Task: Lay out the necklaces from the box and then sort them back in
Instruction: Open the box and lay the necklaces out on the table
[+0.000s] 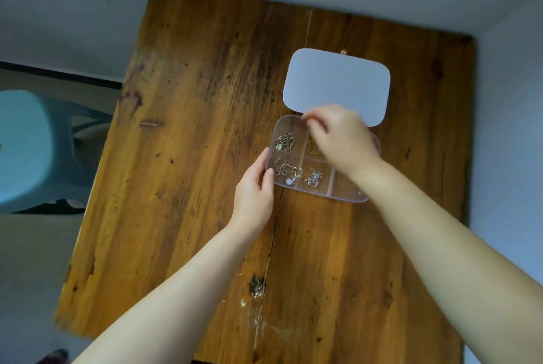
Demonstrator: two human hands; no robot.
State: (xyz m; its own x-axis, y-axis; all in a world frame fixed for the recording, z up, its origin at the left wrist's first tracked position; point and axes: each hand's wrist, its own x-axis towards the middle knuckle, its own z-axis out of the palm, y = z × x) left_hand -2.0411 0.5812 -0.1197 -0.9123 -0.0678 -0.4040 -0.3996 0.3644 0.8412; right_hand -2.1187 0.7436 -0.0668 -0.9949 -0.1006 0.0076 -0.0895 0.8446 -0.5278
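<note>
So, box (320, 184) sits open near the middle of the table (205, 128), lid (338, 84) flipped back flat behind it. Necklaces are in their cells: one chain (285, 142) in the far-left cell, one (288, 171) in the near-left, a small clump (313, 178) in the near-middle. Near-right cell looks empty; far-right is hidden under your wrist.

Your right hand (340, 137) is over the far-middle cell, fingers (311, 121) pinched together at the far wall, maybe on a thin gold chain below them, but it's blurred, so I can't tell if you actually have it. Your left hand (255, 187) braces the box's near-left corner, thumb and fingers touching the wall, loosely clamped on it.

Step looks like the start of laying out: nothing is on the wood yet. Next move calls for lifting the chain straight up and slowly so it doesn't snag on the divider, then setting it on bare table beside the box. Keep the left hand holding the box down.
</note>
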